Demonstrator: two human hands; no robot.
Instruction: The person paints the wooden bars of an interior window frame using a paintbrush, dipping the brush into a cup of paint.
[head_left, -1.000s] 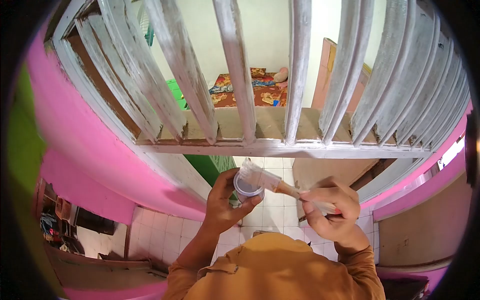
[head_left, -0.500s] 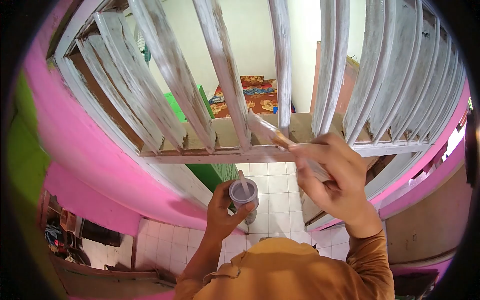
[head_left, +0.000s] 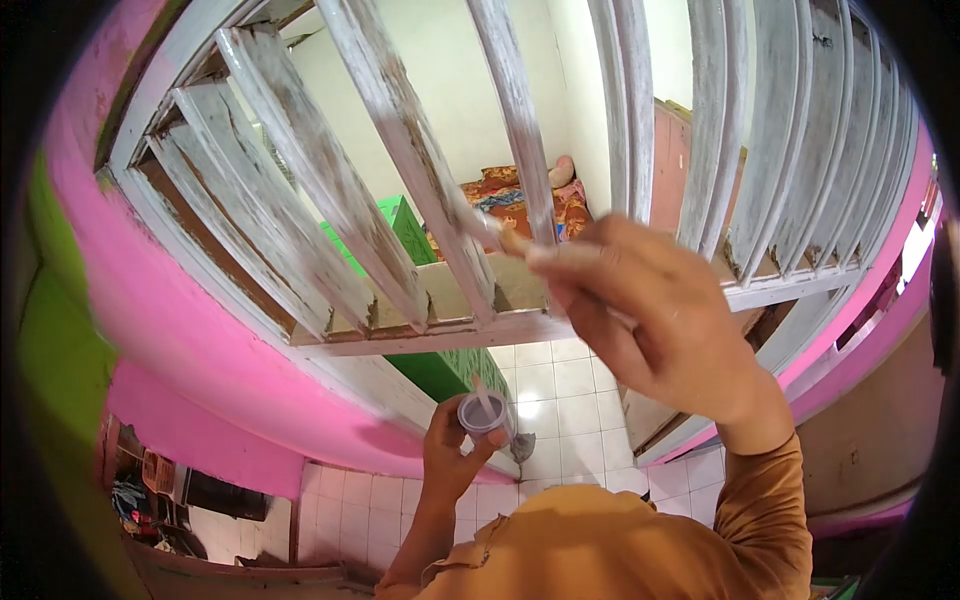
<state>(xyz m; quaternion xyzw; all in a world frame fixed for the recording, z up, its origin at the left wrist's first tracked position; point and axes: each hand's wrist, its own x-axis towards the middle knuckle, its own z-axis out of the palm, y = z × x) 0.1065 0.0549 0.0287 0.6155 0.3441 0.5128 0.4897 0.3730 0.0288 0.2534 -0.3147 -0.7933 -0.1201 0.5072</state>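
Change: I see the right hand (head_left: 665,310) now raised to the wooden slats, so the paintbrush (head_left: 508,240) has its bristle end up at one slat (head_left: 400,115), beyond the fingertips; I judge the work to be at the wood now, not at the cup.
Right hand: closed in a pinch, thumb and fingers around the brush handle; the hand hides most of that handle.
Bristles: up and to the left of the right hand, at the slat's lower part; blur keeps me from telling whether they press on it.
Left hand: curled around a small plastic cup (head_left: 482,412), thumb on the near side, well below and to the left of the right hand.
Cup: upright or nearly so in the left hand, mouth upward, with a thin stick (head_left: 481,393) standing in it; I cannot tell how full it is.
Bottom rail (head_left: 430,337): above the left hand, with the slats' feet along it.
Green cabinet (head_left: 440,375): just above the left hand in view, behind the bars.
Against earlier frames: a second ago the brush is over the cup; half a second ago it is already by this same slat. The left hand keeps its hold, and the slats tilt differently in my view.
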